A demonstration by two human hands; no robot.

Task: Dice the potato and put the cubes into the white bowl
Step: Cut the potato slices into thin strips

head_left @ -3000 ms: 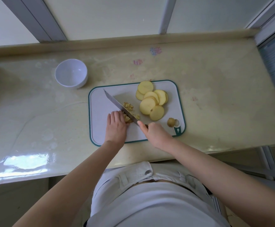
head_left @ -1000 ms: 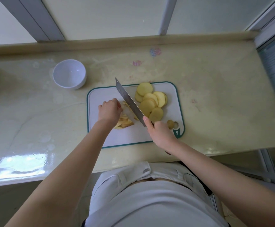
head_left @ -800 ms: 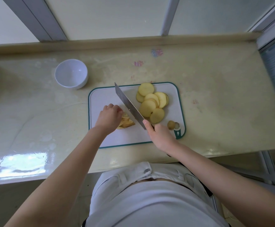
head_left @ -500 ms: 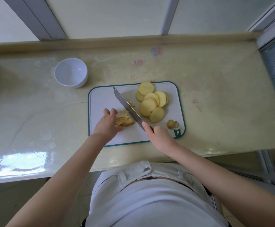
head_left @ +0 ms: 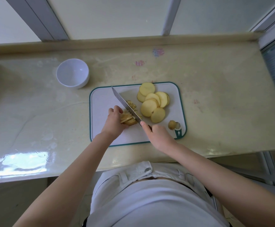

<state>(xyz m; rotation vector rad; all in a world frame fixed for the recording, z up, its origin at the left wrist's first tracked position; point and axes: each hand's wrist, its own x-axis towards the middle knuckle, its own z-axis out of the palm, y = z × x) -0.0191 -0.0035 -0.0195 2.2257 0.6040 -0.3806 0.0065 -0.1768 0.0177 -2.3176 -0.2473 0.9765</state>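
Head view, only one there is. Left hand (head_left: pixel 114 120) sits w/ fingers curled down over a potato stack (head_left: pixel 128 120) of cut strips, holding it pressed to the cutting board (head_left: pixel 103 99). Likely so the strips stay bunched and can't slide under the blade; fingertips look tucked back from the edge, prob. for safety.

Right hand (head_left: pixel 158 135) is wrapped round the handle of the knife (head_left: pixel 125 104), index finger laid straight along the blade's back, which I'd say steadies the cut. Blade runs diagonally, tip toward the board's far left, edge right against the stack's right side. Whether it's biting in yet, can't tell.

Small cubes (head_left: pixel 132 104) lie just beyond the blade on its right, so done bits collect away from the holding hand. Round slices (head_left: pixel 153 104) overlap in a pile further right, parked till needed. A potato end (head_left: pixel 172 125) sits by the board's hanging hole, apart from the rest.

White bowl (head_left: pixel 86 77) stands on the bench (head_left: pixel 215 95) beyond the board's far-left corner, nothing in it. Task is early-mid, I'd judge.
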